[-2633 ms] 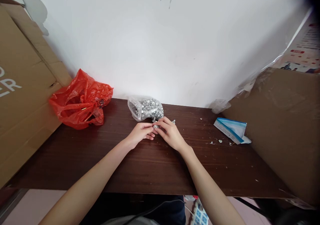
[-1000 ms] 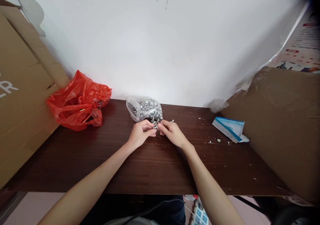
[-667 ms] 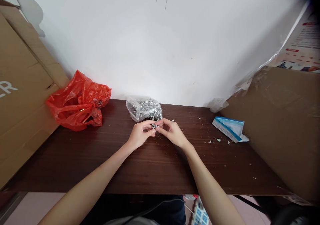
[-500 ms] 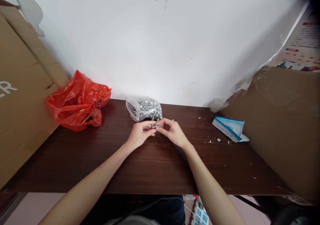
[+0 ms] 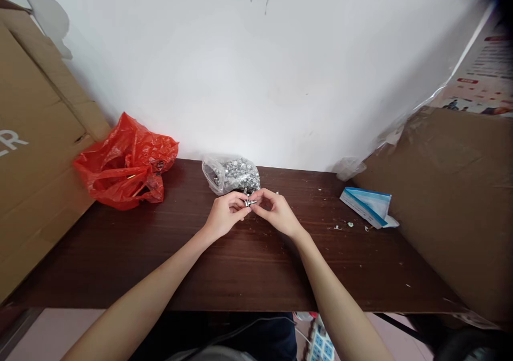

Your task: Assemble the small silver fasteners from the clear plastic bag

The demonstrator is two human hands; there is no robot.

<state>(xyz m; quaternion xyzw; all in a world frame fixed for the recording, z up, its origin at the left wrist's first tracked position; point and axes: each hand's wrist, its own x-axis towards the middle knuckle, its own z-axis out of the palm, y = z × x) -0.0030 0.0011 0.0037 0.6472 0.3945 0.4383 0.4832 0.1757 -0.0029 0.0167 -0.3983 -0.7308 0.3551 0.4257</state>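
At the centre of the frame, the left hand (image 5: 225,213) and right hand (image 5: 278,213) face each other, fingertips nearly meeting, with forearms slanting up from the lower edge. Each pinches thumb to fingers, barely apart, on a small metal piece (image 5: 249,203) held between them, its narrow end pointing right. Just above lies a clear bag of metal parts (image 5: 239,175) on the dark brown table (image 5: 240,270). A red plastic bag (image 5: 128,163) sits left of centre, by a cardboard box (image 5: 36,152); a blue-and-white packet (image 5: 366,206) lies at right. A white wall (image 5: 240,72) fills the upper middle.
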